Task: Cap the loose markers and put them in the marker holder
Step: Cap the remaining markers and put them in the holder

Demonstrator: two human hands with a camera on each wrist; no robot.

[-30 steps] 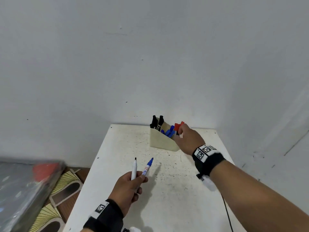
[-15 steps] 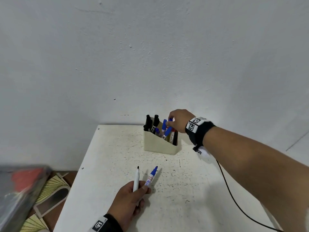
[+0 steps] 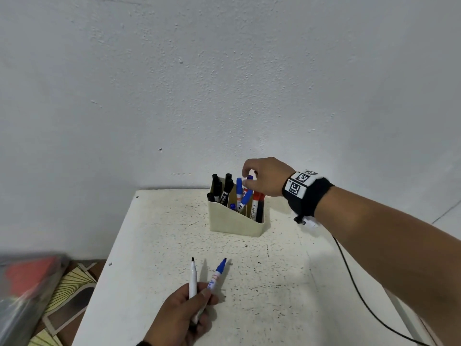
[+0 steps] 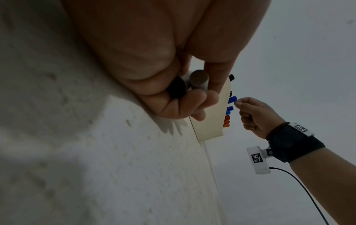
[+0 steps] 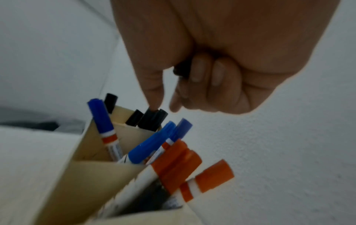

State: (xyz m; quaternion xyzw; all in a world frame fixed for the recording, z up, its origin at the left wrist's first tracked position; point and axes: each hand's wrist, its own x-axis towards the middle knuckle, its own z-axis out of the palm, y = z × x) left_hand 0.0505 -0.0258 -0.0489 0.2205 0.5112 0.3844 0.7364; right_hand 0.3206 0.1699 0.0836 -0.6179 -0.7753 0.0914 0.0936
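A beige marker holder (image 3: 234, 221) stands at the back of the white table, filled with capped black, blue and red markers. My right hand (image 3: 248, 177) hovers just over the blue markers (image 5: 154, 146), thumb and forefinger a little apart with nothing between them. Its other fingers curl round a black cap (image 5: 182, 70). Near the table's front, my left hand (image 3: 199, 303) grips two uncapped markers, tips pointing away: a black-tipped marker (image 3: 192, 275) and a blue marker (image 3: 217, 274). The left wrist view shows their butt ends (image 4: 192, 82) in the fist.
The speckled table (image 3: 162, 233) ends at a white wall right behind the holder. A black cable (image 3: 354, 283) trails from my right wrist across the table's right side. Left of the table lie patterned floor tiles (image 3: 69, 283) and a blurred grey and red object (image 3: 25, 283).
My right hand moved from the red markers at the holder's right end to just above the blue ones. The left hand kept hold of both uncapped markers.
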